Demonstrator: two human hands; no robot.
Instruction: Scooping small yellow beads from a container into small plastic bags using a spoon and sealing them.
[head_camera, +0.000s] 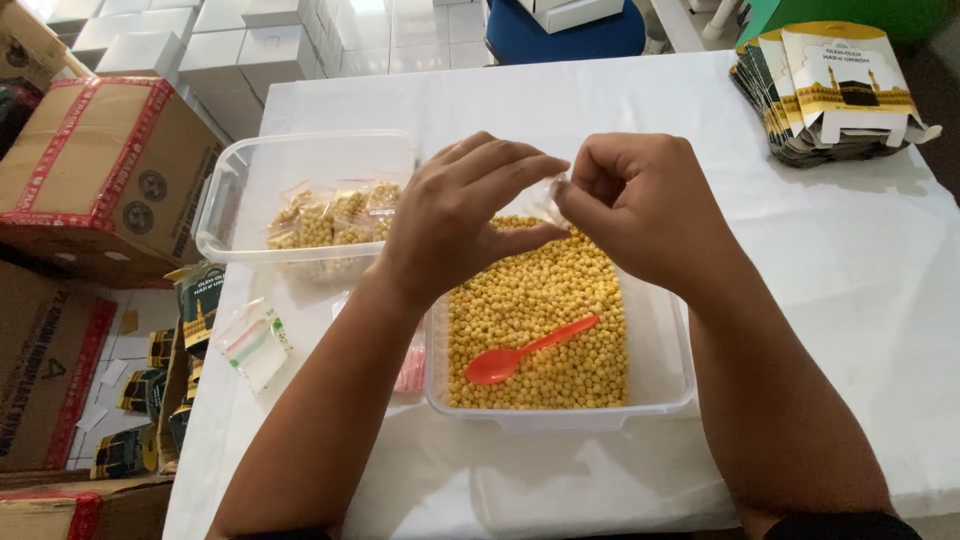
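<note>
Both hands, left hand (455, 215) and right hand (640, 205), pinch a small clear bag (552, 196) between fingertips above the clear tub (660, 385) of yellow chickpeas (540, 300), where an orange spoon (525, 352) lies.

Bright even daylight, soft shadows, glare top left, mild blur

We see our two bare forearms reaching in from the lower edge of the view, with no watch, band or ring on either. Our left hand (455, 215) shows its back, with short, plain nails on the fingers. Our right hand (640, 205) is likewise bare, the knuckles uppermost. No sleeve covers the left arm anywhere in view. On the right arm, well back from the fingertips and near the elbow, we see the dark edge of a sleeve (845, 525), black or nearly so.
</note>
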